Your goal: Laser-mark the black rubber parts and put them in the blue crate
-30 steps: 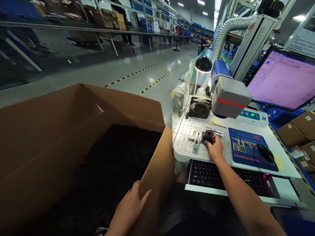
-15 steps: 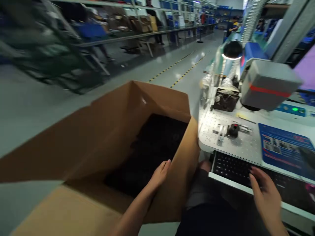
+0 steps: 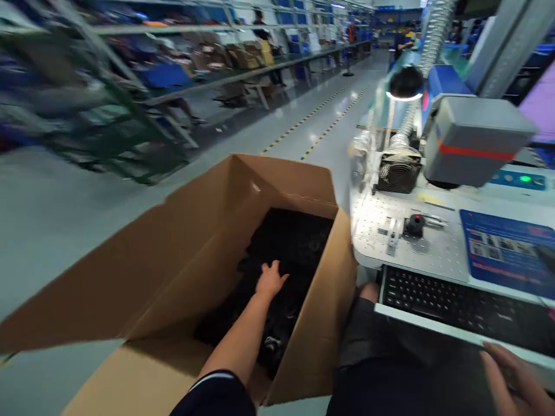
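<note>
My left hand (image 3: 270, 281) reaches down into a large open cardboard box (image 3: 342, 289), its fingers spread over a pile of black items (image 3: 290, 237). What kind the items are is too dark to tell. Nothing shows in that hand's grip. At the lower right, partly cut off by the frame edge, my right hand (image 3: 515, 372) hovers near the front lip of the keyboard tray with its fingers apart and nothing visible in them. A small black round part (image 3: 415, 225) with a red light spot sits in a metal fixture on the perforated work plate (image 3: 373, 237).
A black keyboard (image 3: 442, 294) lies on the pull-out tray, below a blue mat (image 3: 507, 248). Over the bench hang a grey machine head (image 3: 481, 141) and a lit lamp (image 3: 405, 84), with a fan (image 3: 398, 173) behind the plate. Shelving and distant people stand across the aisle.
My left hand has moved from the box's near side wall forward and deeper over the black items, its fingers spreading. My right hand has drawn back from the keyboard toward the lower right.
</note>
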The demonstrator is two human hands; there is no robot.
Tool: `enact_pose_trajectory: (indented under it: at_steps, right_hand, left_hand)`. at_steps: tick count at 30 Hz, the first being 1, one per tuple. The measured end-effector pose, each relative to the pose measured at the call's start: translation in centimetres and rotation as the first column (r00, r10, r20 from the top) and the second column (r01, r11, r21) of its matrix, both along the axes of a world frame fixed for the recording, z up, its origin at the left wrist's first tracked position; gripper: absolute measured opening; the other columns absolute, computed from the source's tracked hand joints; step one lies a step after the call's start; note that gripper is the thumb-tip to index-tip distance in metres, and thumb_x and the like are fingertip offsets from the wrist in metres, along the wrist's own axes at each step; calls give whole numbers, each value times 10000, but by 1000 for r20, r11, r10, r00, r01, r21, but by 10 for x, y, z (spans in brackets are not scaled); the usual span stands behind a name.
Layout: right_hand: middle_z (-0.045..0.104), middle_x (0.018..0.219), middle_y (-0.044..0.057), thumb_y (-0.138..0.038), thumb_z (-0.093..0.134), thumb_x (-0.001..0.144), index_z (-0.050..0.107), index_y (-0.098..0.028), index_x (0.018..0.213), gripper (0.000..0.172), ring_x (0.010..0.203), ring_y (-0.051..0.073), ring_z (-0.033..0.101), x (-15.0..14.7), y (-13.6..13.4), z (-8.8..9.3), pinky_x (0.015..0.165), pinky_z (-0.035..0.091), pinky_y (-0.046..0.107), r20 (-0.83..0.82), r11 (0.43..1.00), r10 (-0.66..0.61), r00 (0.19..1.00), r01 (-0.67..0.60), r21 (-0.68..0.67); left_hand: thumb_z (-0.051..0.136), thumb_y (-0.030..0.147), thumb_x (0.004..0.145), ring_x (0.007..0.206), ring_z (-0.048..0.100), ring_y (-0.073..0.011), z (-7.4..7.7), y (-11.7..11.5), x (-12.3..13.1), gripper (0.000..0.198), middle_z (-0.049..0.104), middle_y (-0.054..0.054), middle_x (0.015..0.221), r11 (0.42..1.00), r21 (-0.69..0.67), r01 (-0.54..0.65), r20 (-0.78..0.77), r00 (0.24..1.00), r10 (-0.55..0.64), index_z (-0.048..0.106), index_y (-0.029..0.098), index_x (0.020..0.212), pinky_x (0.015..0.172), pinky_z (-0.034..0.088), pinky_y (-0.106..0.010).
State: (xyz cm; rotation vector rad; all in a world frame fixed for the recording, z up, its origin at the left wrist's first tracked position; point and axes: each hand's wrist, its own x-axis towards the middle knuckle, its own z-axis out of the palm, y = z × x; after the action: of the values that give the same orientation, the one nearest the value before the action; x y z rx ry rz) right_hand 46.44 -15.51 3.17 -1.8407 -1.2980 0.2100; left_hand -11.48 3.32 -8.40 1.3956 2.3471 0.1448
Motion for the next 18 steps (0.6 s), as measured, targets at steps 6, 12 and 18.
enact_pose_trajectory:
  at_steps: [6,12,18]
  right_hand:
    - [746,1114,84,-256,516,950,685,-278,1169,277,1032,271,714,-27,15,1,896,612,476,167,947,321,932,-319,-39]
    - [697,1240,90,-134,481,942,619,-278,1295,406,1147,280,658,-46,47,4,984,563,549,186,845,534,825,-514,-147]
    - [699,1227,92,-169,522,959,613,-253,1281,345,1151,287,654,-50,62,2,1003,552,554,194,827,559,806,-525,-202]
  left_hand:
    - [406,534,928,1217,539,-501,-9,30,4,684,372,-316,1372,997,-72,10,-19,1000,-11,342,79,1435,962,471,-565]
    - [322,552,943,1203,556,-498,-16,28,9,657,276,-322,1447,995,-102,-3,-31,1000,0,413,79,1389,986,470,-558]
    - [324,508,939,1161,576,-517,-19,25,10,648,227,-353,1484,993,-116,13,-47,999,-19,437,68,1401,975,470,-589]
